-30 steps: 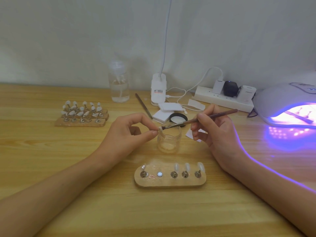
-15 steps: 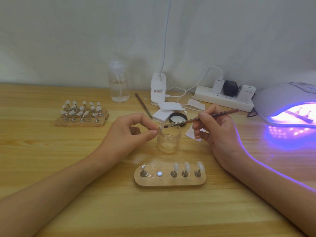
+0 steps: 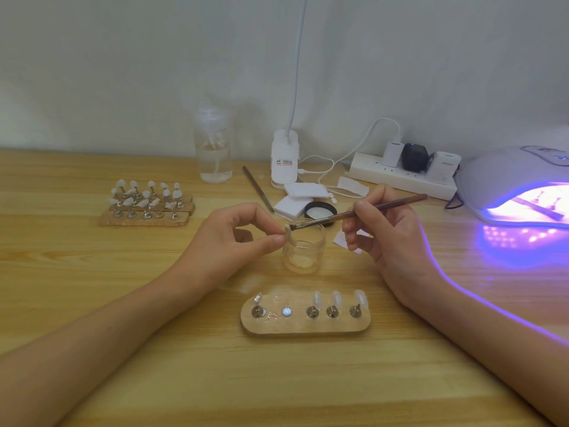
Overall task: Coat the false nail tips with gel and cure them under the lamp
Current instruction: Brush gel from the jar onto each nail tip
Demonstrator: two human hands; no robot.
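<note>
My left hand point(image 3: 234, 238) pinches a small clear nail tip point(image 3: 288, 231) between thumb and forefinger, just above the rim of an open glass gel jar point(image 3: 304, 251). In my right hand point(image 3: 388, 232) I hold a thin brown brush point(image 3: 363, 211), and its bristles touch the pinched tip. A wooden holder point(image 3: 304, 326) in front of the jar carries three clear tips on metal stands at its right, one stand with a small piece at its left and a bare magnet spot between. At the right edge the white curing lamp point(image 3: 505, 177) glows purple.
A second wooden rack point(image 3: 144, 218) with several white tips stands at the left. Behind the jar lie its black lid point(image 3: 320, 209), white pads point(image 3: 303, 192), a metal tool point(image 3: 258, 188), a clear pump bottle point(image 3: 213, 149), a clip lamp base point(image 3: 284, 158) and a power strip point(image 3: 400, 177) with cables.
The brush has shifted slightly against the pinched tip. Both hands otherwise stay in place above the jar.
</note>
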